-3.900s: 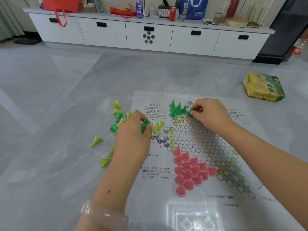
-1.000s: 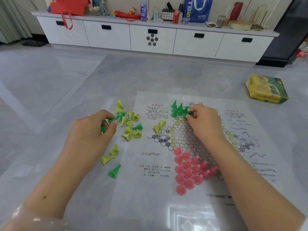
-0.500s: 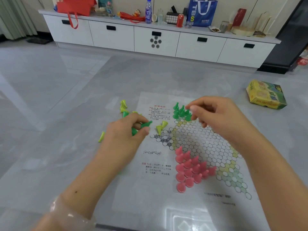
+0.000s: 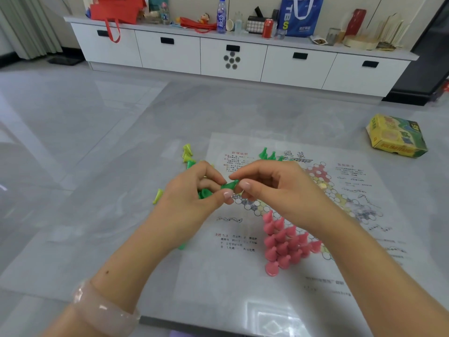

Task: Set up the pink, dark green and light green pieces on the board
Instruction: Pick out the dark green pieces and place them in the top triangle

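Plainly legible writing is scarce: the blue bag (image 4: pixel 300 15) on the white cabinet (image 4: pixel 233 57) carries the letters "TBS", while the red and black print on the board (image 4: pixel 303 276) and the lettering on the yellow box (image 4: pixel 394 136) lying well to the right are too small to read.

Both hands meet above the board's left edge. The left hand (image 4: pixel 192 203) holds a dark green piece (image 4: pixel 229 185) at its wide base, fingers curled around it, with at least one more green piece (image 4: pixel 205 192) tucked in the palm. The right hand (image 4: pixel 274 188) pinches the narrow end of that same dark green piece between thumb and forefinger. The piece is a small glossy cone lying almost level, its long axis running left to right, its tip pointing right and slightly up toward the right hand.

On the board, the pink pieces (image 4: pixel 284 242) stand upright in a tight triangle at the near point of the star, bases touching, one lone piece at the triangle's nearest tip. A few dark green pieces (image 4: pixel 267 154) stand at the far point, partly hidden behind the right hand. Light green pieces (image 4: pixel 187 153) lie off the board to its left on the grey table (image 4: pixel 97 203), some toppled; one (image 4: pixel 157 196) lies just beside the left hand. A pale pink bangle (image 4: pixel 104 310) circles the left wrist.
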Demonstrator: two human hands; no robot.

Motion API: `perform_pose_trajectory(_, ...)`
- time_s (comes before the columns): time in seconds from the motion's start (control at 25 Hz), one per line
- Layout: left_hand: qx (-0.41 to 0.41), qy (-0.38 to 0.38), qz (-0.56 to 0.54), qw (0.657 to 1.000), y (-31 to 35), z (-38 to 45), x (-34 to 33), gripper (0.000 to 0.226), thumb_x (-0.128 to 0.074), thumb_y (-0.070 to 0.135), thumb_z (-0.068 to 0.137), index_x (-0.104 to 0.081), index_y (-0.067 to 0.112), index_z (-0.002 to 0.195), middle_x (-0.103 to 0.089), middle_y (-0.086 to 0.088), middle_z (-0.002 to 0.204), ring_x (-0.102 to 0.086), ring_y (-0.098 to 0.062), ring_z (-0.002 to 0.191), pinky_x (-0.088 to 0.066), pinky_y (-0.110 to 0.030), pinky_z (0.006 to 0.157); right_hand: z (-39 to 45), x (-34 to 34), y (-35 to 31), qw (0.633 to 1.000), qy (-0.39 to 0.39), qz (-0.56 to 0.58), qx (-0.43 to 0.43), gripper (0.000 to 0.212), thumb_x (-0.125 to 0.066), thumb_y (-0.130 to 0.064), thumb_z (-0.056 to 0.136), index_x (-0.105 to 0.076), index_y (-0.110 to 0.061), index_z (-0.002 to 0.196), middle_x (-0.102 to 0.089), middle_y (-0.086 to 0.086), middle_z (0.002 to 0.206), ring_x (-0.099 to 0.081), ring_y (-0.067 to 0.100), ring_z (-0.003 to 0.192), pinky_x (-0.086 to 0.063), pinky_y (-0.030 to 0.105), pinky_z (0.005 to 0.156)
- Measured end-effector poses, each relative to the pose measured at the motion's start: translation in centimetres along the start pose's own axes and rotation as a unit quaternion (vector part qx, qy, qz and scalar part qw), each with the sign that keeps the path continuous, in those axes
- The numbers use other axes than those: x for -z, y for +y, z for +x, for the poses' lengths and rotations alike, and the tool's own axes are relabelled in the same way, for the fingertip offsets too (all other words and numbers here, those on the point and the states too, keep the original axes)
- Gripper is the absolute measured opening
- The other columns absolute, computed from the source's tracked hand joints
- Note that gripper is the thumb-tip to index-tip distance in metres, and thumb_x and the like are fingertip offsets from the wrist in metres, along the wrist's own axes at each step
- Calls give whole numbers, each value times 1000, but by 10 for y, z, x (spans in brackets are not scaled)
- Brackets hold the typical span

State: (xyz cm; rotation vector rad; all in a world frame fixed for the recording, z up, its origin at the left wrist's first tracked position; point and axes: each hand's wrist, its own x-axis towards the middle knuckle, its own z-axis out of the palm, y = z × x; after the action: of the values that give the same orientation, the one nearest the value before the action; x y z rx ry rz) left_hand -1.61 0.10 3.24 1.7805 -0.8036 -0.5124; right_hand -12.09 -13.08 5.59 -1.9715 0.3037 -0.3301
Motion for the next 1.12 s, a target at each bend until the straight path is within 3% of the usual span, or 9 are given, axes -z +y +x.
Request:
perform_pose_trajectory(0.08, -8, -9, 0, 1000, -2, -2, 4, 10, -65, 22, 81, -56, 24, 82, -73, 14, 72, -61, 0, 78, -41, -13, 71, 2, -5, -1, 1000, -15, 20, -1, 16, -60, -6, 84, -69, -19, 87, -69, -5, 70, -63, 3, 67, -53, 17, 66)
perform_pose_trajectory(0.2, -36, -49, 80, 995, -8, -5, 18, 8, -60, 26, 84, -55, 31, 89, -69, 19, 66, -55, 2, 66, -38, -8, 58, 4, -2, -1, 1000, 5, 15, -17, 14, -61, -6, 83, -69, -18, 83, -68, -7, 68, -62, 1, 64, -52, 14, 65)
perform_pose_trajectory(0.32, -47, -84, 205, 974, -17, -6, 43, 4, -58, 30, 84, -56, 33, 83, -57, 19, 55, -49, -1, 55, -36, -12, 53, 8, 23, 12, 988, 148, -4, -51, 14, -60, -12, 84, -67, -24, 82, -69, -7, 71, -61, 0, 64, -52, 16, 65)
perform_pose_trajectory(0.4, -24, -106, 285, 952, -24, -7, 53, 10, -61, 39, 80, -54, 33, 79, -56, 12, 56, -49, -1, 56, -35, -16, 54, 9, 40, 27, 967, 242, -10, -78, 14, -59, -14, 85, -66, -26, 81, -67, -7, 71, -60, 0, 63, -51, 18, 64)
perform_pose_trajectory(0.48, -1, -142, 358, 923, -30, -7, 52, 22, -62, 50, 75, -49, 32, 77, -53, 8, 65, -50, -3, 62, -41, -22, 62, 10, 48, 40, 951, 290, -18, -109, 12, -58, -14, 87, -66, -22, 84, -65, -5, 73, -60, 4, 66, -48, 19, 64)
perform_pose_trajectory(0.64, 10, -141, 461, 876, -32, -5, 49, 33, -57, 59, 73, -43, 29, 70, -51, 7, 72, -54, -12, 73, -48, -30, 72, 18, 51, 54, 944, 290, -68, -141, 10, -58, -14, 87, -67, -18, 89, -66, -7, 74, -58, 4, 69, -48, 21, 67)
perform_pose_trajectory(0.84, -42, -185, 487, 852, -27, -10, 48, 30, -48, 55, 82, -41, 30, 66, -47, 11, 67, -47, -3, 68, -36, -17, 62, 30, 49, 63, 935, 269, -182, -145, 11, -59, -16, 87, -69, -16, 91, -67, -4, 79, -59, 3, 72, -43, 12, 66)
perform_pose_trajectory(0.92, -83, -179, 474, 858, -27, -12, 46, 25, -46, 50, 85, -42, 31, 70, -49, 10, 68, -48, -3, 69, -37, -18, 64, 33, 47, 64, 933, 262, -207, -137, 11, -59, -16, 87, -69, -16, 90, -66, -4, 79, -59, 3, 74, -38, 9, 62)
perform_pose_trajectory(1.12, -136, -93, 316, 934, -25, -4, 47, 21, -44, 53, 81, -45, 35, 71, -55, 15, 77, -48, 4, 77, -37, -15, 59, 41, 45, 58, 929, 263, -245, -91, 12, -57, -15, 87, -69, -17, 88, -63, -7, 77, -54, -3, 68, -39, 8, 62)
